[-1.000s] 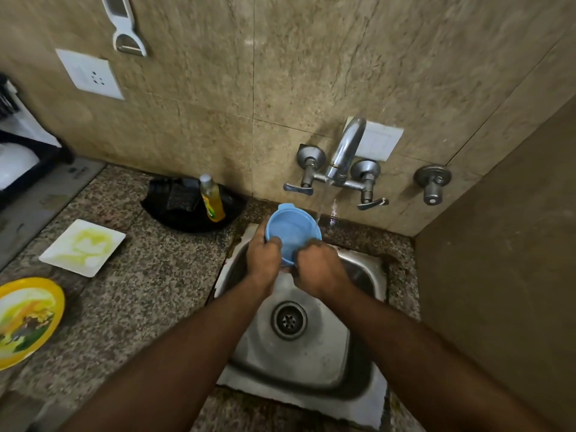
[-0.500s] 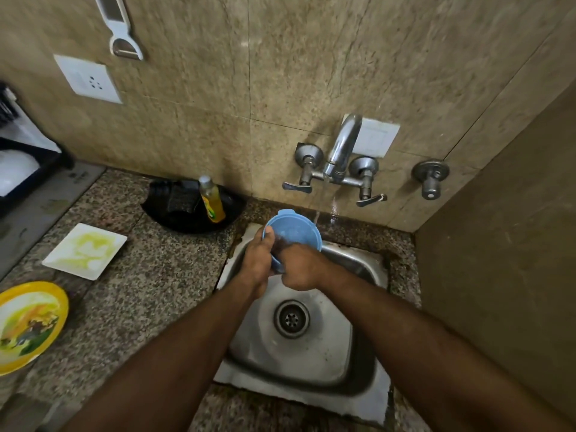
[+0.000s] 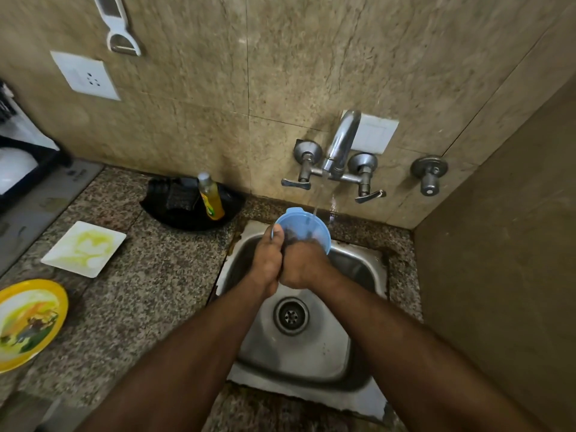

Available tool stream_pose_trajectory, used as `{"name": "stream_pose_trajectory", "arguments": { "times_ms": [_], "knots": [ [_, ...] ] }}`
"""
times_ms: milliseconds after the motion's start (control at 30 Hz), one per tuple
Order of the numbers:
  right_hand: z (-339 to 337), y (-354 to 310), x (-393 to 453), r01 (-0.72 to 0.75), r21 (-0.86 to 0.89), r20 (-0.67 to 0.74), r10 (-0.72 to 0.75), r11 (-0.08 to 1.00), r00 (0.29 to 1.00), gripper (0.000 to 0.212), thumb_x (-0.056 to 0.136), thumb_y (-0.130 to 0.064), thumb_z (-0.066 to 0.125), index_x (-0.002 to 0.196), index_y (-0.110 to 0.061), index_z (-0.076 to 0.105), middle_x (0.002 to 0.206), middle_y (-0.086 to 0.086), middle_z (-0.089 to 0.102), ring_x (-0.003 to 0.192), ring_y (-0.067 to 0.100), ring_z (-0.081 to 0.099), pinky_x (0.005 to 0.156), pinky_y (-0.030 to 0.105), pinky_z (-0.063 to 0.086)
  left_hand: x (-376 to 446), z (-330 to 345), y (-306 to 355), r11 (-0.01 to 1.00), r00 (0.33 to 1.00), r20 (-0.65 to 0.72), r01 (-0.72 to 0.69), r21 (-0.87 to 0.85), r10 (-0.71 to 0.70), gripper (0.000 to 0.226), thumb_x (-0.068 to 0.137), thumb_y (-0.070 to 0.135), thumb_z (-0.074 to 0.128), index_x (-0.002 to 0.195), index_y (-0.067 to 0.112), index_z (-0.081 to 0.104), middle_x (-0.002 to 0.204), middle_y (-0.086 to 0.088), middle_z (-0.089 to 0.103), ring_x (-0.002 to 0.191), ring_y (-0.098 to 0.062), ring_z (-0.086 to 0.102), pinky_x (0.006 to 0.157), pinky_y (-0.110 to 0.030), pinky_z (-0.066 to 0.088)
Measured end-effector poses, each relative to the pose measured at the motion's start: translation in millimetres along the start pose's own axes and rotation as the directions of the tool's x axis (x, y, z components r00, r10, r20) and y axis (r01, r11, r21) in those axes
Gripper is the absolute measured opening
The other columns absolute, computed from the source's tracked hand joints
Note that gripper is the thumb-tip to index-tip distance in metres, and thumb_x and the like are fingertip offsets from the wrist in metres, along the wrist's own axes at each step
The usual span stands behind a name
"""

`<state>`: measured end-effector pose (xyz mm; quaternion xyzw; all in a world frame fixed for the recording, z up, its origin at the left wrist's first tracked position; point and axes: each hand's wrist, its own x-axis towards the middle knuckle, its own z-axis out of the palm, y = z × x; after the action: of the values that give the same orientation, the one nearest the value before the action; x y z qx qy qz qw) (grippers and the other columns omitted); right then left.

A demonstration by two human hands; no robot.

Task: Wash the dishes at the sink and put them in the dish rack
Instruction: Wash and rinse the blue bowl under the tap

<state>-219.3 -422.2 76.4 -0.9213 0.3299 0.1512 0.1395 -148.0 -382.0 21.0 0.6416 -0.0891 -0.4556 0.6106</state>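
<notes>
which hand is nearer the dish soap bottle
Left. The left hand is over the sink's left side, closer to the soap bottle; the right hand sits beyond it, further right.

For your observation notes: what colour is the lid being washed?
Light blue lid; head view.

Granite counter (image 3: 149, 307) — white plate (image 3: 83, 248), yellow plate (image 3: 29, 322).

both your forearms reach forward and meet in the middle. your left hand (image 3: 267, 263) is curled with its thumb raised along the rim it grips. your right hand (image 3: 304, 266) presses against it, fingers curled forward, knuckles up.
</notes>
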Motion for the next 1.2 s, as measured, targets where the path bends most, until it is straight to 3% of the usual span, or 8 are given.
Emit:
{"name": "stream_pose_trajectory", "arguments": {
  "times_ms": [233,367,500,633,767,967,1100,1200],
  "knots": [
    [0.3,13.7,-20.6,0.027,0.025,-0.018,-0.027,0.999,0.999,0.027,0.084,-0.024,0.063,0.110,-0.024,0.071,0.100,0.000,0.072,0.095,0.022,0.068,0.070,0.029,0.048,3.9,-12.5,-5.2,0.996,0.999,0.020,0.033,-0.085,-0.031,0.045,0.107,0.056,0.037,0.135,0.028,0.059,0.126,-0.010,0.070,0.110,-0.033,0.071,0.060,-0.038,0.059],
    [-3.5,8.1,-31.3,-0.038,-0.185,-0.090,0.022,0.982,0.996,0.023,0.089,-0.032,0.061,0.106,-0.020,0.071,0.098,0.001,0.071,0.094,0.024,0.068,0.078,0.033,0.053,-0.2,-13.3,-4.2,0.994,0.998,0.036,0.053,-0.092,-0.050,0.042,0.107,0.055,0.038,0.127,0.028,0.063,0.121,-0.010,0.073,0.106,-0.036,0.072,0.073,-0.051,0.063],
    [1.3,2.8,-31.0,-0.108,-0.417,-0.093,0.076,0.902,0.993,0.042,0.090,-0.048,0.053,0.115,-0.018,0.067,0.105,0.007,0.072,0.104,0.029,0.064,0.102,0.046,0.042,-4.3,-4.1,-0.7,0.999,0.996,0.082,0.039,-0.032,-0.036,0.042,0.108,0.054,0.037,0.130,0.029,0.062,0.120,-0.006,0.073,0.107,-0.029,0.072,0.077,-0.048,0.063],
    [-4.3,9.9,-18.1,-0.054,-0.170,0.023,0.058,0.984,0.998,0.051,0.083,-0.044,0.061,0.121,-0.011,0.069,0.123,0.011,0.069,0.123,0.032,0.059,0.114,0.042,0.038,-5.4,-5.5,2.8,0.998,0.996,0.084,0.041,-0.039,-0.037,0.041,0.108,0.054,0.039,0.131,0.029,0.062,0.122,-0.007,0.074,0.108,-0.031,0.073,0.073,-0.045,0.062],
    [-9.6,19.0,-11.7,0.045,-0.005,0.054,-0.044,0.999,0.998,0.036,0.084,-0.026,0.066,0.118,-0.013,0.067,0.119,0.009,0.069,0.114,0.028,0.063,0.096,0.032,0.047,-3.2,-6.3,3.1,0.999,0.998,0.053,0.035,-0.016,-0.034,0.039,0.108,0.053,0.038,0.133,0.032,0.059,0.125,-0.004,0.072,0.112,-0.028,0.071,0.065,-0.040,0.061],
    [1.3,24.4,-20.4,0.147,0.069,-0.001,-0.148,0.987,0.989,0.035,0.083,-0.013,0.065,0.117,-0.021,0.069,0.110,0.003,0.072,0.102,0.023,0.066,0.075,0.028,0.049,0.6,-8.9,-5.5,0.999,0.999,-0.021,-0.044,-0.013,0.044,0.032,0.110,0.043,0.040,0.117,0.027,0.066,0.110,-0.005,0.076,0.105,-0.027,0.073,0.084,-0.049,0.063],
    [6.9,28.4,-33.3,0.057,-0.225,-0.078,-0.077,0.973,0.994,0.021,0.092,-0.032,0.061,0.106,-0.022,0.073,0.101,0.002,0.075,0.095,0.024,0.069,0.079,0.030,0.051,4.6,-13.1,-12.9,0.998,0.998,-0.016,-0.066,-0.002,0.066,0.027,0.108,0.029,0.049,0.123,0.021,0.069,0.113,-0.008,0.077,0.105,-0.030,0.074,0.092,-0.055,0.060],
    [9.1,22.6,-36.4,-0.028,-0.486,-0.103,-0.026,0.873,0.994,0.030,0.096,-0.037,0.053,0.115,-0.021,0.070,0.109,0.002,0.075,0.110,0.026,0.065,0.105,0.038,0.039,-1.2,-5.8,-10.9,0.998,0.997,0.022,-0.068,-0.017,0.068,0.046,0.096,-0.005,0.049,0.131,0.019,0.067,0.118,-0.010,0.074,0.109,-0.031,0.072,0.088,-0.045,0.062]
  ]
}}
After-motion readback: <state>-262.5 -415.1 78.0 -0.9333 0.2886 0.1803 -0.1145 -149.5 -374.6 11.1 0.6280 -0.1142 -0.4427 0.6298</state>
